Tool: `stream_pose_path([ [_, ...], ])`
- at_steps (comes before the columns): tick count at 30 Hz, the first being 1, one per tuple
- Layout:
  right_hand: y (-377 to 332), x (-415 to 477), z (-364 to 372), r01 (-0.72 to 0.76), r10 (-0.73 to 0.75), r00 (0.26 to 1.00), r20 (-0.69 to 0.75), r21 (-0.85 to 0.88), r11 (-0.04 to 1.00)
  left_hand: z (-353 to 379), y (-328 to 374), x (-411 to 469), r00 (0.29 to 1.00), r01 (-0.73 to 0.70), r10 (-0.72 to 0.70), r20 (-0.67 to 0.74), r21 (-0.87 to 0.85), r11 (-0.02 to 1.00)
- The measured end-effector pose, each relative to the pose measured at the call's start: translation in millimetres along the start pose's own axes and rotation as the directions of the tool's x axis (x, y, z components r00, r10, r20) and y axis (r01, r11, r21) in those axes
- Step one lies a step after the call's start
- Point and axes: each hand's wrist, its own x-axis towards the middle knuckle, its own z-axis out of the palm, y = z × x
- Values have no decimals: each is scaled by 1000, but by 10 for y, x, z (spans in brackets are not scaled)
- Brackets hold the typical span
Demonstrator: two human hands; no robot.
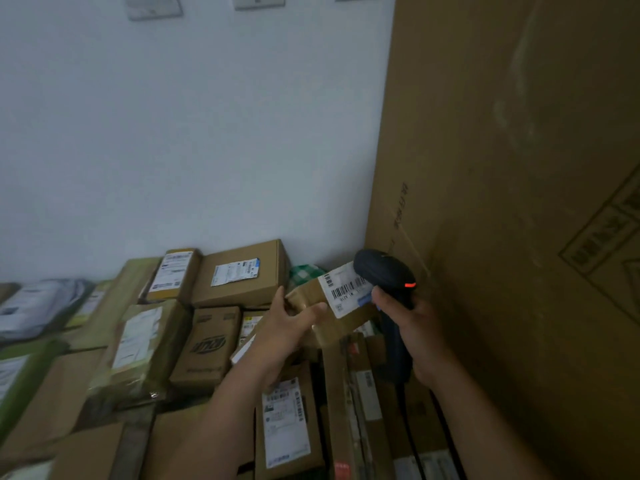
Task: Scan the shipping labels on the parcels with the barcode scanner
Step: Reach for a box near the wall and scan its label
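My left hand (284,327) grips a small brown cardboard parcel (318,306) from its left side and holds it up above the pile. A white shipping label (346,292) with barcodes faces me on the parcel's top. My right hand (412,327) grips the handle of a dark barcode scanner (384,271). The scanner's head sits right over the label's far right corner, and an orange light glows on its side. A dark cable runs down from the handle.
Many labelled cardboard parcels (239,271) lie packed together below and to the left. Grey plastic mailers (38,306) sit at far left. A huge upright cardboard box (519,168) walls off the right side. A white wall (190,133) stands behind.
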Motion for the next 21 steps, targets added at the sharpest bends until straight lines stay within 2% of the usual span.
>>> stream_pose_path([
  [2,-53,-39,-16,-8,9,1000,18,-79,997,-65,12,-18,998,-31,35,-48,63,997],
  [5,-97,-108,-33,-13,23,999,41,-232,973,-258,-9,51,966,-106,157,-205,243,964],
  [7,-119,-166,-34,-16,38,996,76,-270,963,-409,-16,85,946,-126,193,-261,253,959],
  [12,-164,-281,-41,9,82,978,193,-426,905,-651,-13,101,904,-196,276,-325,260,946],
  [21,-236,-356,39,30,92,964,248,-447,894,-765,-76,77,875,-191,320,-365,348,918],
])
